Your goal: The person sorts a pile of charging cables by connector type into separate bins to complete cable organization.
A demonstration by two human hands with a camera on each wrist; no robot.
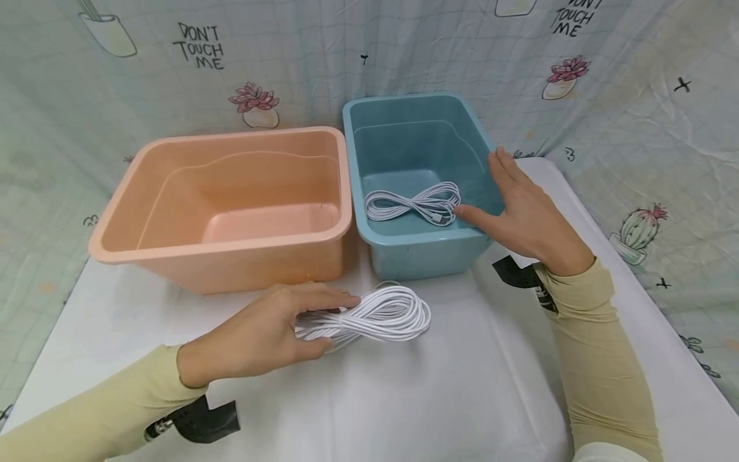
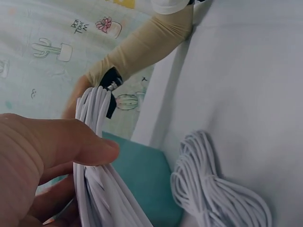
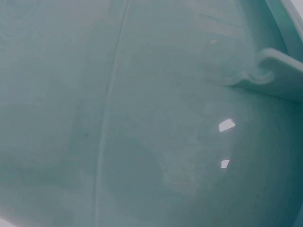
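My left hand [image 1: 265, 330] grips a coiled bundle of white cable [image 2: 97, 151] between thumb and fingers, in front of the two bins. A second white cable bundle [image 2: 208, 184] lies on the table beyond it in the left wrist view. The two bundles overlap in the head view. With straight fingers, my right hand [image 1: 531, 212] rests at the right front rim of the blue bin [image 1: 427, 240]. Its thumb reaches over the inside, close to a tied white cable [image 1: 412, 205] lying in that bin. The right wrist view holds only the bin's glossy blue wall [image 3: 156, 118].
A peach bin [image 1: 248, 256] stands left of the blue one, their rims side by side. Both are on a white-covered table [image 1: 450, 385]. A patterned cloth [image 1: 312, 58] hangs behind and around the sides.
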